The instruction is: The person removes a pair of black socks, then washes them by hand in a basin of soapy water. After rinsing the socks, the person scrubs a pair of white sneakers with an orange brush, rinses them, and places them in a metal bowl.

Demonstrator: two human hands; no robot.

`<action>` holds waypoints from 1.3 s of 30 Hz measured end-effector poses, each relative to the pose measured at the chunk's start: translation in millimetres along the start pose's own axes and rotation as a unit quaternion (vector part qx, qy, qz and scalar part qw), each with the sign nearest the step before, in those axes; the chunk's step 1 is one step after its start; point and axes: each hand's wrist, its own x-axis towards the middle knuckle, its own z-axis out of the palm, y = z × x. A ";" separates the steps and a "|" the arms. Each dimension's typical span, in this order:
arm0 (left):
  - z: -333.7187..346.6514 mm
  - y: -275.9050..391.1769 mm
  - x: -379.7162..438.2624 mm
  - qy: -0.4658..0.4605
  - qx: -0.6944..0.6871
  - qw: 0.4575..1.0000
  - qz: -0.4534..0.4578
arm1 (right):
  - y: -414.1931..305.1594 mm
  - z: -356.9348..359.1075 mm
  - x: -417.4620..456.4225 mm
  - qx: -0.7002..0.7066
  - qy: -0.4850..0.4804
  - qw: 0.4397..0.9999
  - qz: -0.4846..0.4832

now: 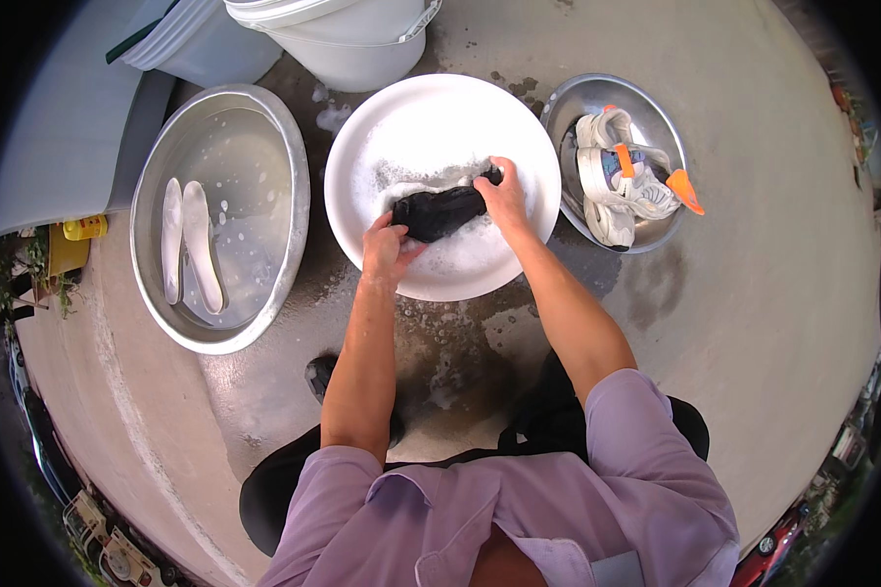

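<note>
A wet black item [440, 213], perhaps a shoe or a bunched cloth, is stretched between my hands over a white round basin [345, 242] of foamy water. My left hand [389, 248] holds its near-left end. At the far-right end, my right hand [504, 194] grips it, thumb and fingers closed around a narrow part. White suds [440, 139] lie thick on the basin's far side and edge the item. The underside of the item is hidden.
On the left, a large metal tub [286, 293] holds cloudy water and two pale insoles [204, 246]. To the right, a steel bowl [558, 198] contains white sneakers [617, 176] with orange tabs. White buckets [345, 44] stand beyond on wet concrete [440, 345].
</note>
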 end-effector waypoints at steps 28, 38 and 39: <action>-37.2 -36.6 66.9 -0.095 -0.133 0.985 -0.052 | -65.3 56.4 -97.2 -0.111 -0.271 0.954 -0.060; -21.2 -40.1 49.0 -0.290 -0.264 0.919 -0.034 | -69.6 70.3 -92.4 -0.115 -0.063 0.965 -0.229; -24.8 -43.5 47.1 -0.248 -0.258 0.931 -0.065 | -68.2 73.3 -97.3 -0.105 -0.071 0.965 -0.232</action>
